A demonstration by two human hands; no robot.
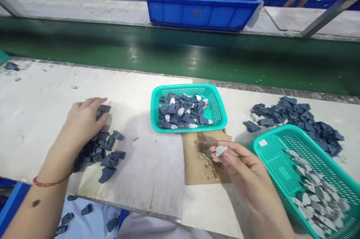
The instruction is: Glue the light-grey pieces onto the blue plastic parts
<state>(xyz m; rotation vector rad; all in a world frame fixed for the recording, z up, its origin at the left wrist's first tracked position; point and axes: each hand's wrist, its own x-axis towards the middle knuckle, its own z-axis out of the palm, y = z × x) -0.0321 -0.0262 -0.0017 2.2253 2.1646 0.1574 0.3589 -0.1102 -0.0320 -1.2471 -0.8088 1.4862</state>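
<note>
At the left, my left hand [84,122] has its thumb and fingers closed around a dark grey plastic piece [104,109], just above a loose pile of similar dark pieces [98,149]. My right hand [244,169] pinches a small light grey plastic piece [221,151] between thumb and fingertips, over a brown cardboard sheet [194,171] with a wet-looking, shiny patch. Beyond the cardboard stands a green basket [153,113] holding dark pieces, some with light grey parts on them. A larger green basket [284,169] by my right forearm holds many light grey pieces.
More dark pieces [298,115] lie heaped behind the right basket. A green conveyor belt [112,49] runs along the table's far side, with a big blue bin [202,12] beyond it. Several dark pieces [87,209] rest on pale cloth below the table's front edge.
</note>
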